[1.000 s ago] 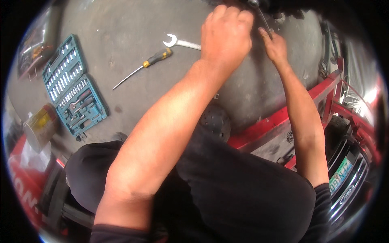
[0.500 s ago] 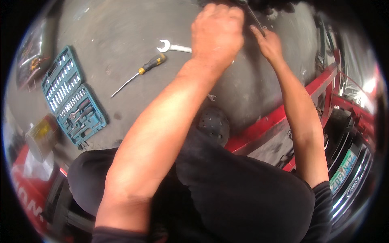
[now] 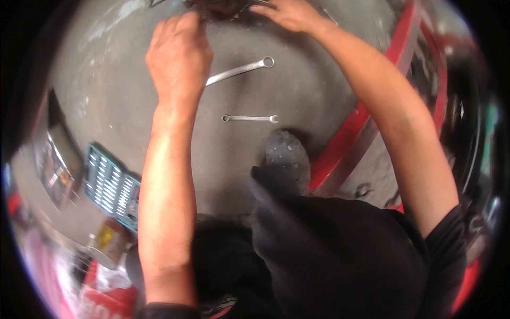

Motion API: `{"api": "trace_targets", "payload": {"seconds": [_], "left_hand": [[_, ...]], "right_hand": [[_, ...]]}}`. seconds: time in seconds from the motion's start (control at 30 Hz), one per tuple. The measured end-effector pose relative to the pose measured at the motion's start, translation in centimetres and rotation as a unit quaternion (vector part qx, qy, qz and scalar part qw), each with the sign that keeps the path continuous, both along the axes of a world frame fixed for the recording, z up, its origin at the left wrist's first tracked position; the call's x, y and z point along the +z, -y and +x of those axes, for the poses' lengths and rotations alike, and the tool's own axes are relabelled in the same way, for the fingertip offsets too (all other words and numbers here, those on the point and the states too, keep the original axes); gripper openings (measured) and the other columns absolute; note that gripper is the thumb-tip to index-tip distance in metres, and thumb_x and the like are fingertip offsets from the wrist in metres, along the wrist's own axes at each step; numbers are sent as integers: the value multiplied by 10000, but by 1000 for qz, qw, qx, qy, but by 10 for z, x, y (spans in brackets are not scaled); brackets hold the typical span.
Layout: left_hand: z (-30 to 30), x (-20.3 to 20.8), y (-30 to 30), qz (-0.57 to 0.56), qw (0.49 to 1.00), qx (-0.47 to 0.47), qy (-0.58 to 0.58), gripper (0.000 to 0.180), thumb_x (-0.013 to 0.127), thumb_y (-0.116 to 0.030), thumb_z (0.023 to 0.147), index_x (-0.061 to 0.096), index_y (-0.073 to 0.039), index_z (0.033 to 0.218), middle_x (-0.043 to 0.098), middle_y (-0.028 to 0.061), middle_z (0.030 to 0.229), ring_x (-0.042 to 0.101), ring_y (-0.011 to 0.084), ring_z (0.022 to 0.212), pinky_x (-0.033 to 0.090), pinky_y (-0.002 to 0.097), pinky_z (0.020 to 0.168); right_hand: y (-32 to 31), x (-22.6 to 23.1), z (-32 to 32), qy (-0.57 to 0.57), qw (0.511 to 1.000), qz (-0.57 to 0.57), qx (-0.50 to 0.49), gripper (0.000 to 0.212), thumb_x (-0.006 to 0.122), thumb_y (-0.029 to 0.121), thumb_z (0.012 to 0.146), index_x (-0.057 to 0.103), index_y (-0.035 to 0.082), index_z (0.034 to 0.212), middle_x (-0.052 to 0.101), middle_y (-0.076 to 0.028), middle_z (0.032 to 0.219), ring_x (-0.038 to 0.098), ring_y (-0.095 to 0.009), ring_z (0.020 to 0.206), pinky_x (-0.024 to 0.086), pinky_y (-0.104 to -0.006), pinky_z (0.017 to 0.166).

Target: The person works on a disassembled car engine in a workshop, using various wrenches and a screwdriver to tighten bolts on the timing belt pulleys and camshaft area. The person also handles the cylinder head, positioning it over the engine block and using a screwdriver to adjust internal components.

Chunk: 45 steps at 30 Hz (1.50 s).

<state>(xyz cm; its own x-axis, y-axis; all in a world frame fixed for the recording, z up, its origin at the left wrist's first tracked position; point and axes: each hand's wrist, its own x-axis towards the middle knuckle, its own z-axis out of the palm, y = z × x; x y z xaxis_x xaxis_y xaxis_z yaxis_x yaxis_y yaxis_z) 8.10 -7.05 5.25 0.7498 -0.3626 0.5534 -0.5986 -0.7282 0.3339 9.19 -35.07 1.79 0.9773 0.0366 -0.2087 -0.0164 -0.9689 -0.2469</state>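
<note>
My left hand [image 3: 179, 56] is closed at the upper left, back of the hand up. Its fingertips and anything in them are hidden. Partly covered by that hand, a large combination wrench [image 3: 237, 70] lies on the floor with its ring end to the right. Below it rests a smaller combination wrench [image 3: 248, 118]. At the top edge my right hand [image 3: 292, 15] reaches leftward, its thumb stretched along a thin metal piece too cut off to name. Between both hands is a dark, greasy part [image 3: 220, 8], only partly in view.
To the left lies an opened teal socket set [image 3: 109, 183], partly behind my forearm. A tin can [image 3: 109, 242] and a box-like item [image 3: 58, 165] are near it. A red metal frame [image 3: 345, 143] runs along the right. My dark shoe [image 3: 287, 157] is below the small wrench.
The view has shifted, bringing the small wrench and the ring end of the large one into sight. Both hands now appear further left and apart. The screwdriver is no longer visible.
</note>
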Motion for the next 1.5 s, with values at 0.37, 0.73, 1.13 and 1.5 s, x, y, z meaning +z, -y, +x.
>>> {"api": "trace_targets", "payload": {"seconds": [0.37, 0.73, 1.13, 1.5], "left_hand": [[18, 1, -12, 54, 989, -117, 76, 114, 692, -180, 925, 708, -93, 996, 708, 96, 919, 666, 321, 901, 538, 432, 783], [42, 9, -24, 121, 976, -164, 77, 144, 665, -219, 953, 684, -100, 1033, 690, 109, 933, 669, 343, 888, 542, 449, 766], [28, -9, -33, 164, 951, -216, 146, 80, 693, -134, 886, 664, -101, 952, 643, 68, 840, 641, 275, 834, 547, 421, 716], [25, -6, -25, 118, 958, -194, 173, 70, 650, -82, 784, 639, -110, 847, 625, 27, 780, 631, 254, 798, 538, 417, 732]], "right_hand": [[19, 42, -46, 13, 995, -83, 61, 427, 579, 442, 965, 723, 41, 934, 711, -216, 948, 669, -427, 978, 513, -548, 856], [-5, 3, -249, -123, 984, -84, -96, 514, 541, 511, 1013, 706, 33, 922, 705, -222, 895, 670, -431, 934, 535, -542, 823], [-30, 5, -269, -66, 995, -53, -58, 401, 621, 434, 975, 709, 46, 928, 714, -176, 913, 688, -396, 934, 548, -513, 815], [-32, 3, -268, -48, 997, -31, -52, 432, 628, 418, 974, 672, 4, 859, 690, -198, 872, 655, -415, 878, 515, -503, 770]]}}
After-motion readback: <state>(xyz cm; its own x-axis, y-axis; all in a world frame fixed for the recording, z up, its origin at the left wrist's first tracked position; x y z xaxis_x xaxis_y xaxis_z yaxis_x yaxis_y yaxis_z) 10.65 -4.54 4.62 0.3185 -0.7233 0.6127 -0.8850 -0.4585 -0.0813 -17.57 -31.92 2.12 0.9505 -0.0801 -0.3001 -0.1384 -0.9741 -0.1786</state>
